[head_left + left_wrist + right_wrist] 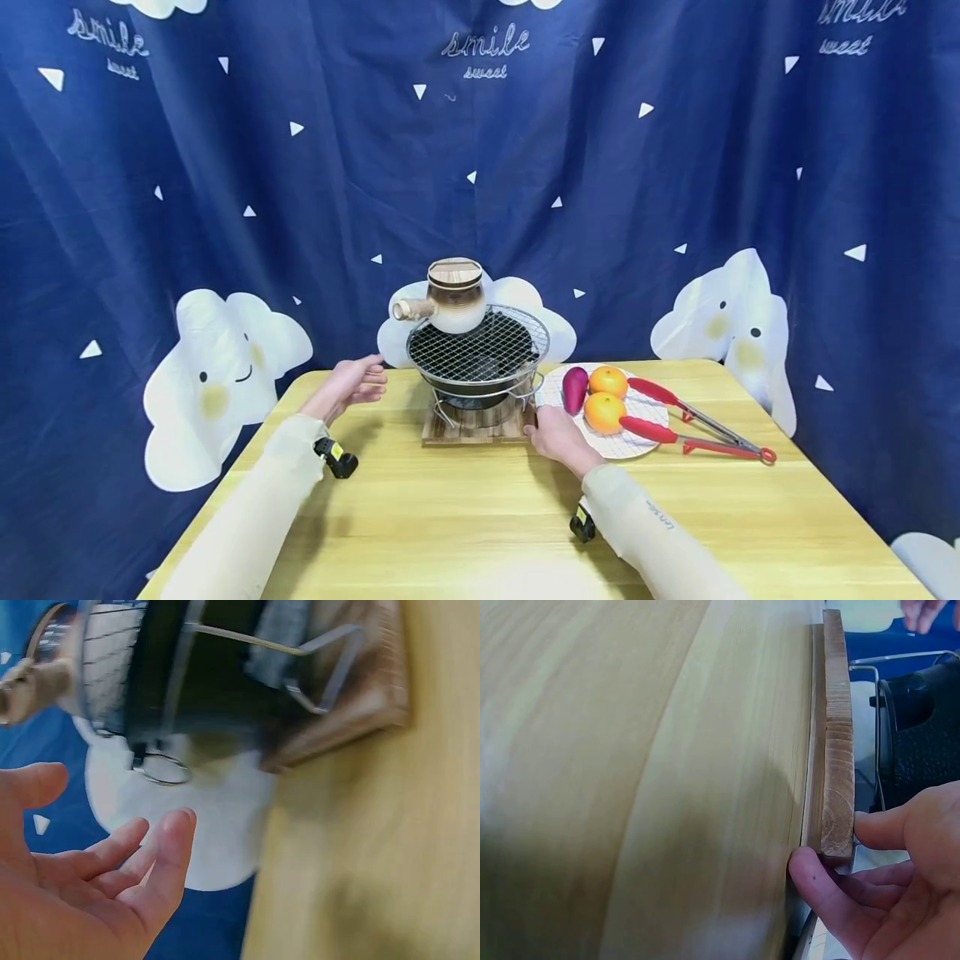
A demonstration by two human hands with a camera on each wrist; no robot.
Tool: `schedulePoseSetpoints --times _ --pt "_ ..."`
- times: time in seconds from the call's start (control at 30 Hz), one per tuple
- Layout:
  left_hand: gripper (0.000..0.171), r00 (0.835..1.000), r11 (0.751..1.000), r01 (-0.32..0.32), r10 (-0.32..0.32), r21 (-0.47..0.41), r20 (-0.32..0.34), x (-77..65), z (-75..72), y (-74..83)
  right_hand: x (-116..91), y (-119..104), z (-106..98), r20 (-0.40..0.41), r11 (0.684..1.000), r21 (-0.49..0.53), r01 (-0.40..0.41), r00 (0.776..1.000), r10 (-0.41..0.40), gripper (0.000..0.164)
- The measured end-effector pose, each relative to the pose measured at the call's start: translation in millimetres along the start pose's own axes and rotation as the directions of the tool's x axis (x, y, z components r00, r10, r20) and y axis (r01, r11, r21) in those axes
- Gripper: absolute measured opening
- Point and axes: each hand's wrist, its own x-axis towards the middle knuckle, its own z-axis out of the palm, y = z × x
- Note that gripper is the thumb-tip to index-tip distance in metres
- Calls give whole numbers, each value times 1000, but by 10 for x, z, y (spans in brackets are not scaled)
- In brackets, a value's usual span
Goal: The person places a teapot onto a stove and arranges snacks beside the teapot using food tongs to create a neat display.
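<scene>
A round black grill stove point(480, 385) with a wire mesh rack point(510, 342) stands on a wooden board point(461, 435). On the rack sits a brown-and-white teapot point(459, 312) with a wooden lid and side handle. My right hand point(558, 437) pinches the board's near right corner; in the right wrist view the thumb point(881, 829) lies on top and the fingers point(832, 896) reach beneath. To the left of the stove, my left hand point(352, 387) is in the air with relaxed fingers, apart from the stove's ring handle point(166, 769).
Right of the stove lies a round white plate point(637, 446) with two oranges point(604, 413) and a purple oval item point(575, 390). Red-tipped tongs point(720, 446) lean across its right side onto the table point(450, 525). A blue curtain point(525, 150) hangs behind.
</scene>
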Motion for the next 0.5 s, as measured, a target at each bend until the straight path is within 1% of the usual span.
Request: schedulePoseSetpoints --times 0.1,0.17,0.27,0.33,0.47,0.5 --pt "52 1000 997 -19 20 80 -2 0 60 -209 12 0 -12 4 1000 -2 -7 1000 7 24" --pt "53 999 989 -32 32 147 8 -5 107 -346 25 3 -7 8 1000 -6 -6 1000 6 24" --pt "51 999 977 -41 37 211 21 -9 195 -540 40 1 2 21 1000 -2 -16 1000 16 25" --pt "49 999 970 -45 38 240 31 -23 269 -646 44 -2 4 23 1000 -1 -18 1000 18 26" --pt "48 998 971 -54 43 235 54 -71 416 -808 32 -11 0 20 1000 2 -16 1000 15 28" --pt "49 998 971 -57 46 231 51 -90 449 -835 29 -15 1 20 1000 1 -12 1000 12 28"
